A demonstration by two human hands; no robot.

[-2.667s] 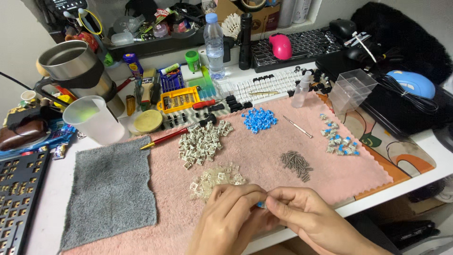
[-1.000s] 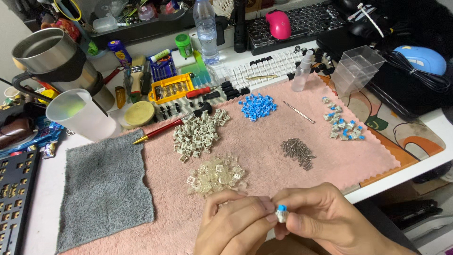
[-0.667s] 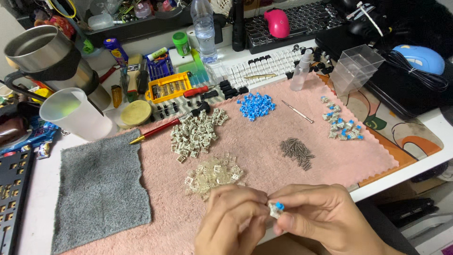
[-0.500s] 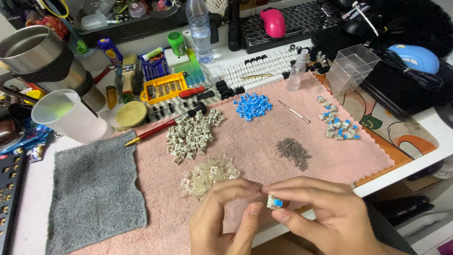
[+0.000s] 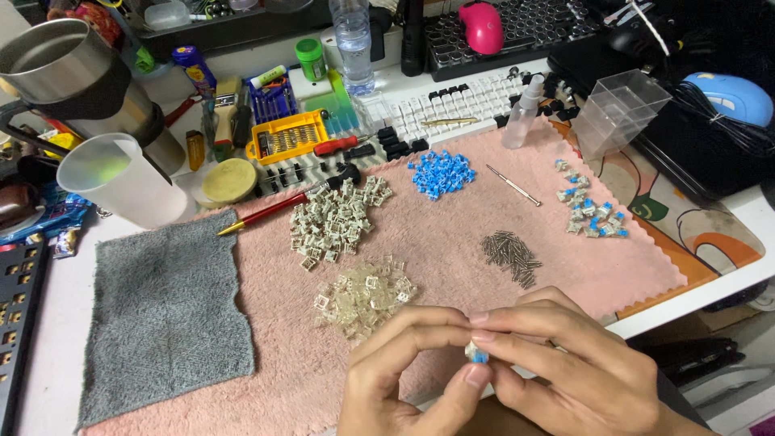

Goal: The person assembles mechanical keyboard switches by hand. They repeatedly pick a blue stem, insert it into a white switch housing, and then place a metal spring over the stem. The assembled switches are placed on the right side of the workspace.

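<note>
Both my hands meet at the bottom of the head view over the front edge of a pink cloth point(image 5: 452, 234). My left hand point(image 5: 404, 375) and my right hand point(image 5: 565, 367) pinch one small keyboard switch point(image 5: 477, 354) with a blue stem between their fingertips. Just beyond the fingers lies a heap of clear switch tops point(image 5: 363, 292). Farther back sit a heap of grey-white switch housings point(image 5: 335, 220), a pile of blue stems point(image 5: 440, 173) and a cluster of small metal springs point(image 5: 511, 256). Several assembled blue-stemmed switches point(image 5: 589, 214) lie at the cloth's right edge.
A grey cloth point(image 5: 165, 311) lies left of the pink one. Behind stand a frosted cup point(image 5: 121, 179), a steel mug point(image 5: 73, 77), a yellow bit case point(image 5: 286, 137), a water bottle point(image 5: 353, 40), a white keyboard point(image 5: 460, 101) and a clear plastic box point(image 5: 617, 109). A thin metal pick point(image 5: 513, 185) rests near the blue stems.
The switch between my fingers has been turned and pressed together; my hands have shifted slightly right and lower. The view has tipped a little, and the piles on the cloth stay put.
</note>
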